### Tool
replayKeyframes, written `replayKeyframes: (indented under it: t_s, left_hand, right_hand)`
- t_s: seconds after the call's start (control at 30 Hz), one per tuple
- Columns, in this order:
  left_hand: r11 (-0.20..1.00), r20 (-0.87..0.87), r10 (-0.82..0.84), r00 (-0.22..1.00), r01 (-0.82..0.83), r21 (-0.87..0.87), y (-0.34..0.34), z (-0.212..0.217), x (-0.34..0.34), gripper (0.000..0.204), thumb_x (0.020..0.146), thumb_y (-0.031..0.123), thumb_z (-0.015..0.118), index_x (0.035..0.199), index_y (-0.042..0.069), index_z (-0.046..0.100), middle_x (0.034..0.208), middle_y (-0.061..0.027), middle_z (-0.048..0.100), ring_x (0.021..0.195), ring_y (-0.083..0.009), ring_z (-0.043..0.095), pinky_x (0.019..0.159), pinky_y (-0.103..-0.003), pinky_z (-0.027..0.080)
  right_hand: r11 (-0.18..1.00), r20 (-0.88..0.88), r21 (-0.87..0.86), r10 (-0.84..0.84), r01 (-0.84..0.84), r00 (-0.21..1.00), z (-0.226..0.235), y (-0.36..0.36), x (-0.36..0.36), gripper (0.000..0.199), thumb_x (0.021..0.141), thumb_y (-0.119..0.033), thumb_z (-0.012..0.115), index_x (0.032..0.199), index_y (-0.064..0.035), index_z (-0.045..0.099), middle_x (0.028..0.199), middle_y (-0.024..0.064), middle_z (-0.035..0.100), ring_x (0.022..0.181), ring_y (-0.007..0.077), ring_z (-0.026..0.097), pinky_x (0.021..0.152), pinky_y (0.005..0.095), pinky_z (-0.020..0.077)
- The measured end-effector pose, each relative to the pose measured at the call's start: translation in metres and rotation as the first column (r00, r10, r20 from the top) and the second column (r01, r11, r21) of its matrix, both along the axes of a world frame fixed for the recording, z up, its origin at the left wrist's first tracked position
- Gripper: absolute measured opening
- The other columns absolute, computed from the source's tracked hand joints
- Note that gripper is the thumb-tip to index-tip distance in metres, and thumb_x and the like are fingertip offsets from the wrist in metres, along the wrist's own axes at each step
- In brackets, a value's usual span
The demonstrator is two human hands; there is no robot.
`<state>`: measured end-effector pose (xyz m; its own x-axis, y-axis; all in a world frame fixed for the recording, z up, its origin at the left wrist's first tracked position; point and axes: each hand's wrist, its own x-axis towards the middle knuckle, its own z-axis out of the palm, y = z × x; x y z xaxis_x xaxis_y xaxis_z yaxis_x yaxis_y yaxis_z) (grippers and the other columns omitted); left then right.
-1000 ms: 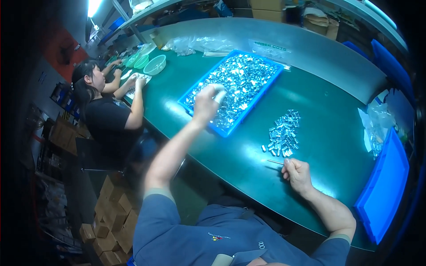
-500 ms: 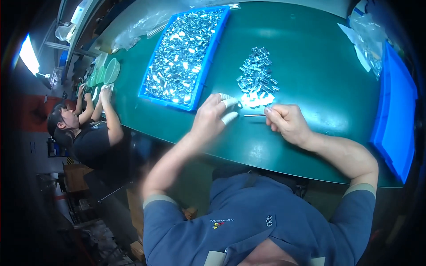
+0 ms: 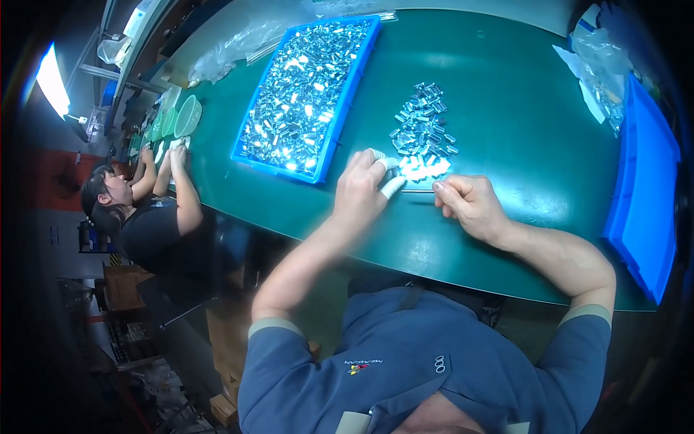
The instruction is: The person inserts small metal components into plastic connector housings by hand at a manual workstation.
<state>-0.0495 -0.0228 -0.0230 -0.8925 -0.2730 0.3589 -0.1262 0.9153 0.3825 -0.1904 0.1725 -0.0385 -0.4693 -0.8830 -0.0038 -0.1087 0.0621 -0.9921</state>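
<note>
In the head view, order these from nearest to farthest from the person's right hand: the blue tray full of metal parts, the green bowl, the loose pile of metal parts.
From the right hand:
1. Loose pile of metal parts, just ahead, slightly left.
2. Blue tray full of metal parts, farther left.
3. Green bowl, far left, near the co-worker.

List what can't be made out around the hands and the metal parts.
- Head view: what the left hand pinches, hidden by its covered fingertips.
- The thin rod's end inside the right hand, hidden by curled fingers.
- Shapes of single parts in the pile and blue tray: too small, washed out by glare.
- Right blue bin: cut by the dark rim.
</note>
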Motion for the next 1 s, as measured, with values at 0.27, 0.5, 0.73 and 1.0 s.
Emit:
replayKeyframes:
  t_s: [0.27, 0.5, 0.73, 1.0]
  left_hand:
    - [0.998, -0.062, 0.027, 0.998, -0.024, 0.052, -0.002, 0.000, 0.009, 0.029, 0.079, 0.003, 0.080, 0.107, 0.003, 0.071, 0.105, -0.0132, 0.066, 0.096, -0.0308, 0.063, 0.083, -0.040, 0.052]
    - [0.981, -0.101, -0.037, 0.994, 0.056, 0.185, 0.002, 0.000, 0.014, 0.022, 0.083, 0.002, 0.077, 0.105, 0.003, 0.071, 0.099, -0.0125, 0.069, 0.095, -0.0299, 0.065, 0.082, -0.038, 0.052]
    - [0.939, -0.166, -0.088, 0.982, 0.137, 0.316, 0.012, 0.008, 0.015, 0.023, 0.084, 0.001, 0.076, 0.106, 0.004, 0.070, 0.095, -0.0110, 0.071, 0.086, -0.0278, 0.067, 0.076, -0.037, 0.052]
    - [0.936, -0.225, -0.177, 0.958, 0.235, 0.263, 0.012, 0.002, 0.015, 0.023, 0.082, 0.001, 0.077, 0.104, 0.003, 0.071, 0.093, -0.0111, 0.068, 0.086, -0.0296, 0.065, 0.075, -0.039, 0.052]
  right_hand:
    - [1.000, 0.021, -0.016, 0.003, -0.003, 1.000, -0.006, -0.002, -0.002, 0.028, 0.104, -0.023, 0.059, 0.088, -0.0016, 0.067, 0.074, 0.0024, 0.065, 0.068, 0.0079, 0.058, 0.061, 0.0263, 0.0459]
    - [0.996, 0.030, -0.072, -0.045, 0.047, 0.999, -0.010, -0.002, -0.004, 0.019, 0.103, -0.017, 0.061, 0.099, 0.0006, 0.066, 0.083, 0.0035, 0.066, 0.075, 0.0093, 0.059, 0.067, 0.0258, 0.0480]
    - [0.998, 0.027, -0.056, -0.014, 0.016, 1.000, -0.008, -0.004, -0.006, 0.018, 0.103, -0.015, 0.059, 0.099, 0.0015, 0.067, 0.082, 0.0045, 0.066, 0.074, 0.0095, 0.059, 0.067, 0.0258, 0.0478]
    - [0.999, -0.081, -0.033, -0.037, 0.034, 0.996, -0.002, -0.003, 0.001, 0.018, 0.099, -0.012, 0.061, 0.092, 0.0029, 0.069, 0.075, 0.0074, 0.067, 0.066, 0.0120, 0.062, 0.060, 0.0286, 0.0487]
